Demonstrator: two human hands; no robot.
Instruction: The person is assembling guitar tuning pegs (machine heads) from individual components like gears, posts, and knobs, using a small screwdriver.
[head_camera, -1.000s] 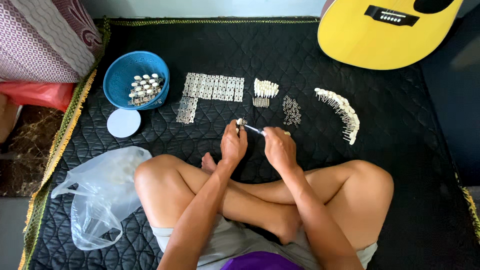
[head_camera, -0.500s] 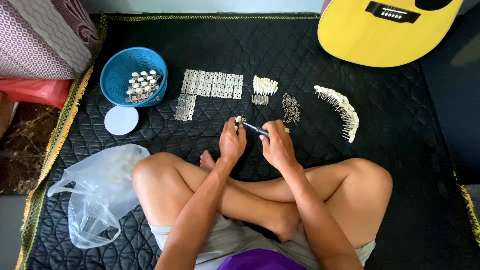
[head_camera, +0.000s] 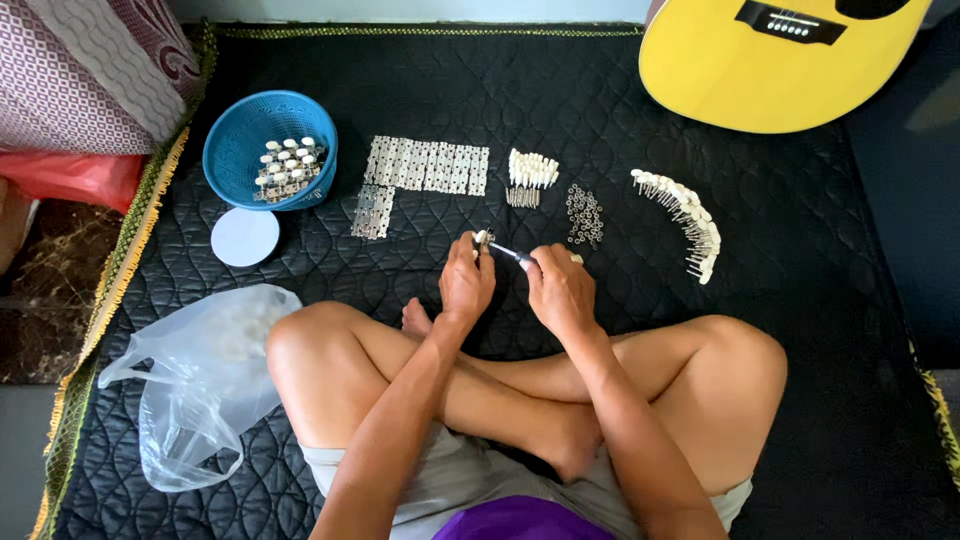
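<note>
Two bare hands meet just above the crossed legs of a person sitting on a black quilted mat (head_camera: 780, 230). The left hand (head_camera: 465, 285) has its grip clenched on a small metal tuning peg (head_camera: 482, 240) with a pale knob, held up at the fingertips. The right hand (head_camera: 560, 290) has its grip closed around a slim screwdriver (head_camera: 512, 254), whose tip points left and touches the peg. Both lie near the middle of the mat, just on the near side of the laid-out parts. Far from the hands, a row of flat metal plates (head_camera: 425, 165) stretches across, with a short stack turning toward the near side at its left end. Right of it sits a small cluster of white-knobbed pegs (head_camera: 530, 175), then a little heap of tiny washers (head_camera: 584, 215), and further right a curved line of more pegs (head_camera: 685, 222). At far left a blue basket (head_camera: 235, 150) holds assembled pieces, with a round white lid (head_camera: 245, 237) lying just beside it on the near side. A crumpled clear plastic bag (head_camera: 195, 390) rests by the person's left knee. A yellow guitar body (head_camera: 780, 60) lies at the far right corner, and a patterned cushion (head_camera: 85, 70) at far left.
</note>
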